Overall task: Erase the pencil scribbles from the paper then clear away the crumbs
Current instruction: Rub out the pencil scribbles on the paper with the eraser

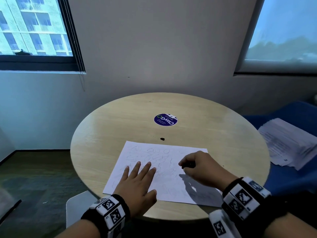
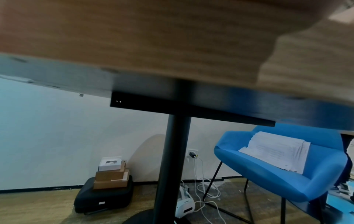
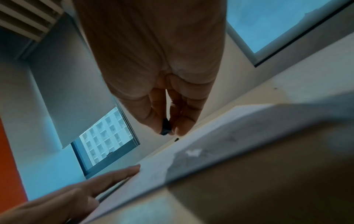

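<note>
Paper (image 1: 164,169) laid on near part of round table (image 1: 106,134); pencil scribbles (image 1: 151,157) seen over most of sheet, so erasing judged barely begun, crumb clearing left. Dark eraser (image 1: 188,164) pinched in right hand (image 1: 202,167) fingertips, just above sheet's right part. Left hand (image 1: 137,184) pressed flat on paper, fingers straight, nothing grasped.

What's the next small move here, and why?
Probably lower the right hand and start rubbing the dark eraser across the scribbles. It pinches the eraser just above the paper, the left hand lies flat on the sheet, and pencil loops cover it.
</note>
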Motion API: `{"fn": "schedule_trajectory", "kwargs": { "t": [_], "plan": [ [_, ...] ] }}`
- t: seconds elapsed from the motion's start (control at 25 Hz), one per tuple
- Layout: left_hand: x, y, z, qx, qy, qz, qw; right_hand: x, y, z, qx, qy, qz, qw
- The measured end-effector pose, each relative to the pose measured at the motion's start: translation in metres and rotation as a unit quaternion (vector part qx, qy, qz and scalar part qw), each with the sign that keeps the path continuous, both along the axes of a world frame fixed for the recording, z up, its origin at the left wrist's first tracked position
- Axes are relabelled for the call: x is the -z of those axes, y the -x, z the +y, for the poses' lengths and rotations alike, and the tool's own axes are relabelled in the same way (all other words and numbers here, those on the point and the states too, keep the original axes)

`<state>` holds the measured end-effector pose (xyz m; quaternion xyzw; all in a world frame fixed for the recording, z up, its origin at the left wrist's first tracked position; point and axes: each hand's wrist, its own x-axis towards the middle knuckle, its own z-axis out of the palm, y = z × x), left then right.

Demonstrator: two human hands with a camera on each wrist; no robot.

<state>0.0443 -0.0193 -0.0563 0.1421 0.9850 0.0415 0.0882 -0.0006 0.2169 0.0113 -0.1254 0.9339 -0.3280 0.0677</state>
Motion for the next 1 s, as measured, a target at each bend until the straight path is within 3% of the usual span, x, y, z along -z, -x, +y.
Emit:
{"fn": "schedule_trajectory", "kwargs": {
  "t": [0.16,0.32,0.44,0.52,0.64,0.8,1.0],
  "plan": [
    [-0.011,0.001,0.021,-0.015,-0.023,0.027,0.999,0.018,-0.015,0.014,0.043,0.056,0.001,0.998],
    [-0.006,-0.006,0.051,0.027,-0.035,0.023,0.999,0.047,-0.036,0.016,0.105,0.153,-0.007,0.983],
    [0.0,-0.004,0.059,0.047,-0.039,0.02,0.998,0.051,-0.047,0.011,0.154,0.325,-0.067,0.931],
    [0.002,-0.002,0.055,0.044,-0.028,0.021,0.998,0.05,-0.051,0.014,0.16,0.387,-0.094,0.903],
    [0.0,-0.002,0.045,0.05,-0.012,0.011,0.999,0.052,-0.052,0.027,0.146,0.341,-0.053,0.927],
    [-0.002,0.001,0.028,0.04,-0.022,0.007,0.999,0.057,-0.052,0.038,0.159,0.37,-0.066,0.913],
    [0.001,-0.003,0.048,0.054,-0.03,0.016,0.998,0.059,-0.056,0.03,0.127,0.355,-0.071,0.924]
  ]
}}
